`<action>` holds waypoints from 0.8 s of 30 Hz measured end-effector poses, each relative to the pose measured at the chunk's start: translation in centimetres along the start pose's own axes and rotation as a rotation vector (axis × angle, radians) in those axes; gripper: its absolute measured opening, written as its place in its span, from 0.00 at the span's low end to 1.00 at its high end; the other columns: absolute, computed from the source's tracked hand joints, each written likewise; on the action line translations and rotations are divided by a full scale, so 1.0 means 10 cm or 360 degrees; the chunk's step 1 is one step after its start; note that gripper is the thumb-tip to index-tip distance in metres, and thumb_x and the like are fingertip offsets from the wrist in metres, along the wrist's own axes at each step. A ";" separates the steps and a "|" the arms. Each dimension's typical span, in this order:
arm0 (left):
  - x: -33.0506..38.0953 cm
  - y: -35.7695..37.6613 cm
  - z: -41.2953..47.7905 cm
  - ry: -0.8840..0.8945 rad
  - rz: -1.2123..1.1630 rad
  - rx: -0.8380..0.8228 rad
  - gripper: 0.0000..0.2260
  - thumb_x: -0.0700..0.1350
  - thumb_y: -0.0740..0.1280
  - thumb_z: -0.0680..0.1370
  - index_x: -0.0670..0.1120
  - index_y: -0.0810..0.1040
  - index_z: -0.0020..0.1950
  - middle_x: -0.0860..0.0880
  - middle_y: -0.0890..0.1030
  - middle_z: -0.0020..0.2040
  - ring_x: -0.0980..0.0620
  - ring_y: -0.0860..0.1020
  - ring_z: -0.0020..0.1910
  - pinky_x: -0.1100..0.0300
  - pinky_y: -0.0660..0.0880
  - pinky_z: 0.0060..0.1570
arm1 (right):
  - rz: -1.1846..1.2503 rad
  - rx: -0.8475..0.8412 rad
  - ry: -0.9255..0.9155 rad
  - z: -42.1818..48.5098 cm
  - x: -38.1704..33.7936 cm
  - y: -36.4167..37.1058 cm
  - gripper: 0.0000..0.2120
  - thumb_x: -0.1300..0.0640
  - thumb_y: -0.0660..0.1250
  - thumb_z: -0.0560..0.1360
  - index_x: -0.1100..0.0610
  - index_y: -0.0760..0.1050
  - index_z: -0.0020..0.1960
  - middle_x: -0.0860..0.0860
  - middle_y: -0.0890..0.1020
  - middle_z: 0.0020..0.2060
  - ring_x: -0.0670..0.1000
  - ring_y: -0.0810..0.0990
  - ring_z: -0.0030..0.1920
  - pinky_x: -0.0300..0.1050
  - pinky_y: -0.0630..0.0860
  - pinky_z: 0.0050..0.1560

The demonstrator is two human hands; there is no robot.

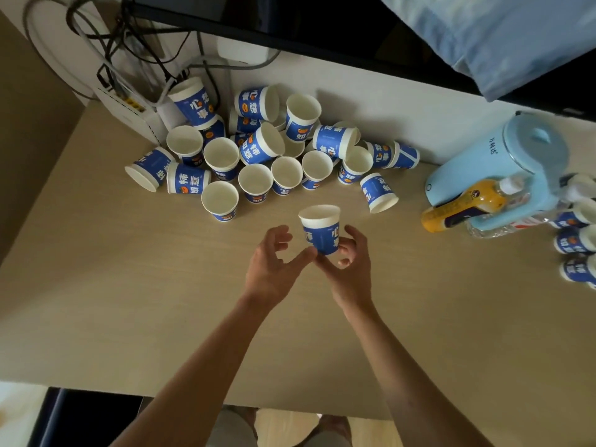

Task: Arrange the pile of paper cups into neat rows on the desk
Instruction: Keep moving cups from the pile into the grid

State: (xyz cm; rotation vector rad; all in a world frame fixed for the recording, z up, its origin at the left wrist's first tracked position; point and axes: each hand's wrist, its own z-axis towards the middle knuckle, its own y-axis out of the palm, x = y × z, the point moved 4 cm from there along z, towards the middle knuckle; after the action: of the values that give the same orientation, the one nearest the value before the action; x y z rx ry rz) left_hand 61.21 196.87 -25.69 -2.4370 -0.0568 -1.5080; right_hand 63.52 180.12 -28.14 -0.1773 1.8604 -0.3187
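Well, the right hand [350, 264] pinches the upright paper cup [320, 230] only by its base above the desk [129, 285], left hand [272, 264] spread open beside it, so a careless set-down could tip it toward the pile [258, 146] behind.

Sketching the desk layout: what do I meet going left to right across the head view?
White router box, left hand, held paper cup, right hand, light-blue kettle, cups at the right edge.
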 end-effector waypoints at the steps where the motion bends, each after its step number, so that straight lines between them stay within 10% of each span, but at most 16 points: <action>1: 0.04 0.04 0.02 0.0001 -0.0011 -0.0017 0.36 0.58 0.80 0.67 0.48 0.73 0.70 0.53 0.80 0.60 0.55 0.78 0.60 0.51 0.78 0.59 | 0.0000 -0.0034 -0.0045 -0.05 -0.03 0.01 0.40 0.54 0.83 0.66 0.49 0.65 0.71 0.48 0.82 0.56 0.44 0.79 0.59 0.40 0.74 0.57; 8: 0.17 0.23 0.07 0.0101 -0.0190 -0.0019 0.32 0.59 0.79 0.62 0.53 0.77 0.63 0.55 0.84 0.54 0.56 0.82 0.54 0.49 0.81 0.56 | -0.0060 -0.0127 -0.0222 -0.16 -0.19 -0.03 0.39 0.60 0.82 0.65 0.52 0.67 0.71 0.43 0.83 0.55 0.43 0.80 0.57 0.30 0.70 0.59; 12: 0.19 0.20 0.11 0.0155 -0.0206 0.0109 0.27 0.55 0.80 0.64 0.54 0.78 0.60 0.57 0.84 0.52 0.58 0.82 0.51 0.57 0.80 0.51 | -0.0153 -0.0316 -0.0288 -0.01 -0.17 -0.18 0.42 0.56 0.81 0.67 0.51 0.63 0.75 0.42 0.79 0.63 0.45 0.76 0.66 0.42 0.71 0.66; 18: 0.13 0.09 0.10 0.0169 -0.0229 0.0205 0.28 0.58 0.78 0.61 0.54 0.78 0.59 0.58 0.84 0.51 0.56 0.83 0.51 0.54 0.81 0.51 | -0.0477 0.0498 -0.0150 0.90 0.02 -0.58 0.41 0.54 0.81 0.66 0.61 0.66 0.73 0.57 0.72 0.66 0.56 0.72 0.67 0.58 0.70 0.68; 24: 0.06 0.06 0.07 0.0194 -0.0189 0.0152 0.26 0.57 0.78 0.61 0.58 0.77 0.58 0.59 0.84 0.51 0.56 0.82 0.52 0.53 0.81 0.52 | -0.0837 0.0575 0.0080 1.62 0.25 -0.61 0.52 0.43 0.80 0.65 0.56 0.56 0.79 0.57 0.65 0.74 0.60 0.70 0.71 0.60 0.70 0.69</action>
State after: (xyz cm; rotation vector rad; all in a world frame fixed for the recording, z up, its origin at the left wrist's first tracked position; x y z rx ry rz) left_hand 62.19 196.40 -25.58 -2.2985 -0.2478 -1.6609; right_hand 77.91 171.55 -33.14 -0.4118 1.7493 -1.0193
